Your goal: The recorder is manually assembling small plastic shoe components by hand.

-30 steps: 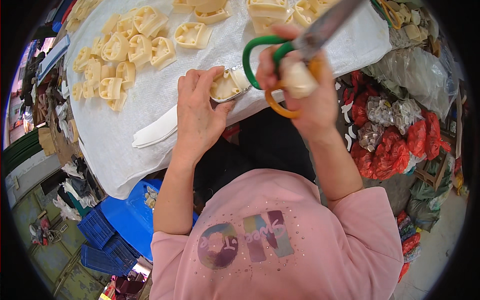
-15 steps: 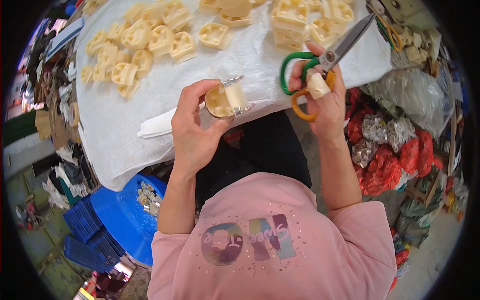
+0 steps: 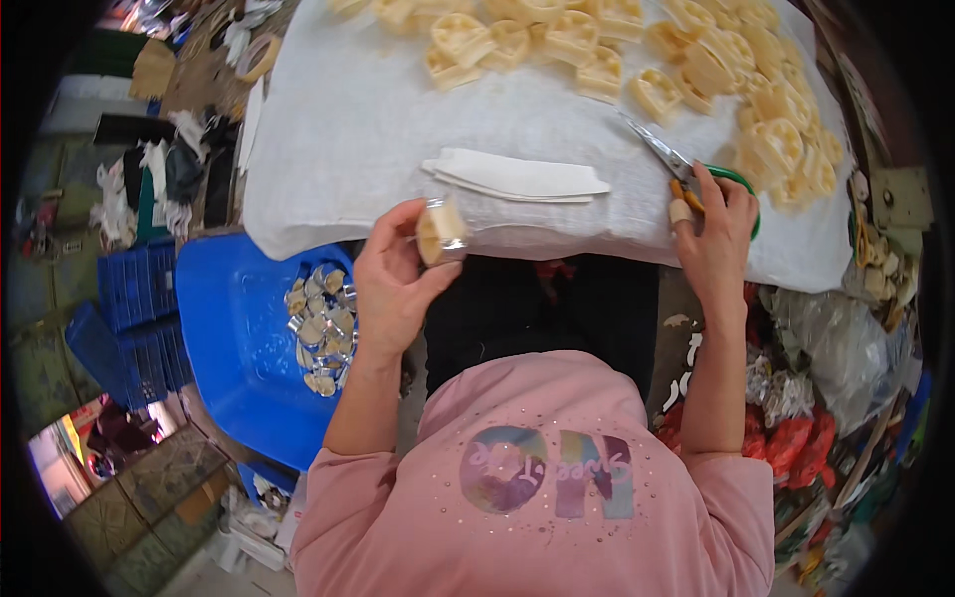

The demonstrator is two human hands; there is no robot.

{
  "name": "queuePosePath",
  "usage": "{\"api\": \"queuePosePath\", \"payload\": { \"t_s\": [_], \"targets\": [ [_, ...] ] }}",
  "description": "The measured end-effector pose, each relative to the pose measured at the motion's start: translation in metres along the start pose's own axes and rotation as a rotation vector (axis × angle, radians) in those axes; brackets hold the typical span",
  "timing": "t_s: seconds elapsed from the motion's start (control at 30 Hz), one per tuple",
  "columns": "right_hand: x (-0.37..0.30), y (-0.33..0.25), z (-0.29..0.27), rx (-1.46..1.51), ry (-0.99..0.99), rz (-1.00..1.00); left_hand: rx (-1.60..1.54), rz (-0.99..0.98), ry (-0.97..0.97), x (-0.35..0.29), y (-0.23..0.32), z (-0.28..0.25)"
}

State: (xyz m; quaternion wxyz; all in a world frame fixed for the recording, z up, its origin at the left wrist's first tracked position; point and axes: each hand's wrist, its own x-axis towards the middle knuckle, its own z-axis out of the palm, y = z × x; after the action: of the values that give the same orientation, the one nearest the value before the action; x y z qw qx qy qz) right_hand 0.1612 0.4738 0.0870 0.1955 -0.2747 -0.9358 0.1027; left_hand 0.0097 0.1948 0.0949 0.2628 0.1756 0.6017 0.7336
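My left hand point(image 3: 393, 284) pinches a small cream-coloured moulded piece point(image 3: 430, 239) wrapped with a shiny silver band, just off the table's front edge. The piece is a little blurred. At the table's right side, my right hand point(image 3: 718, 234) has its fingers around the handles of the scissors point(image 3: 665, 149), one handle green and one orange. Their blades point to the far left, low over the white cloth point(image 3: 338, 139). A tan wrap point(image 3: 680, 211) covers one right finger. Between my hands, a small stack of white strips point(image 3: 522, 179) lies on the cloth.
Many cream moulded pieces point(image 3: 572, 40) are heaped along the far and right side of the cloth. Left of me stands a blue basin point(image 3: 229, 348) with silver-banded pieces point(image 3: 326, 323) in it, beside blue crates point(image 3: 139, 289). Clear plastic point(image 3: 846, 358) and red bags point(image 3: 801, 453) fill the lower right.
My right hand has lowered the scissors from the air to the table's right side. My left hand still holds the banded piece. The view has swung, so the table sits differently.
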Motion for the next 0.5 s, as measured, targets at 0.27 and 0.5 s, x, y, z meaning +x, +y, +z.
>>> {"api": "queuePosePath", "payload": {
  "t_s": [0.27, 0.5],
  "targets": [
    [0.004, -0.032, 0.003, 0.23, 0.09, -0.161, 0.828, 0.06, 0.801, -0.09, -0.055, -0.161],
    [0.021, -0.084, 0.016, 0.356, -0.077, -0.429, 1.398, -0.397, 1.094, -0.135, -0.063, -0.188]
  ]
}}
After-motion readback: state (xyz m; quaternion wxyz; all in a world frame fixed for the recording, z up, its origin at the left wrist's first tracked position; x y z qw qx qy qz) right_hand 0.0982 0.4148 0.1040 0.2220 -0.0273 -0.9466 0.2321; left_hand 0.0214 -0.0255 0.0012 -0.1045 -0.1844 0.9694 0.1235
